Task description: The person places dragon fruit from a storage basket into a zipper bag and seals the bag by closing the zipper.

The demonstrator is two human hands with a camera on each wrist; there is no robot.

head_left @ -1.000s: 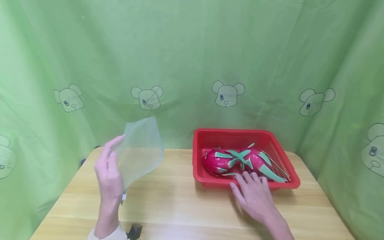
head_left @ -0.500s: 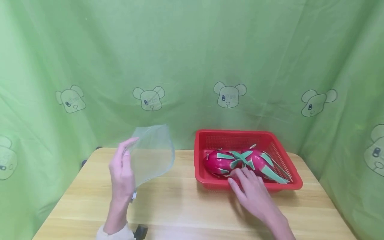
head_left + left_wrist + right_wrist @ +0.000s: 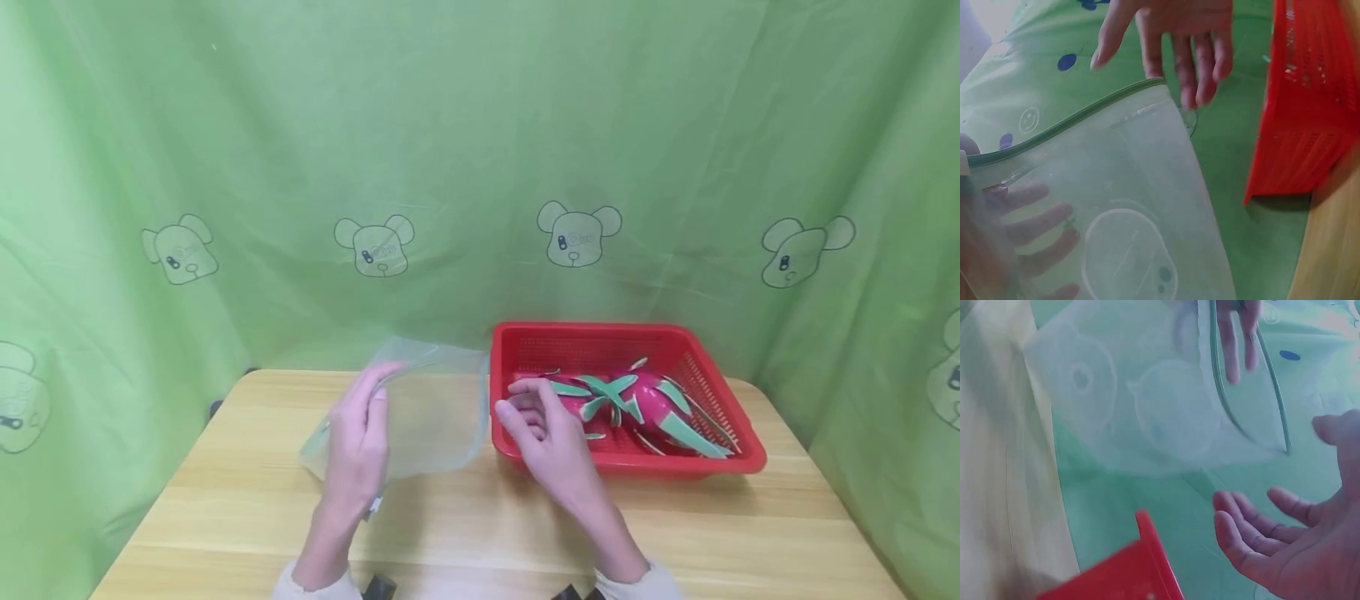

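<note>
Bag (image 3: 427,408) in left hand (image 3: 358,437), beside right hand (image 3: 543,425).

Your right hand (image 3: 543,425) covers the near-left end of the left dragon fruit (image 3: 573,398) in the red basket (image 3: 738,454). Left wrist view: your left hand (image 3: 1019,234) shows only blurred through the clear bag (image 3: 1129,206); basket cut off at the edge. Right wrist view: only a basket corner shows, soft-focus.

no readable text, labels, brands or numbers on anything in view
</note>
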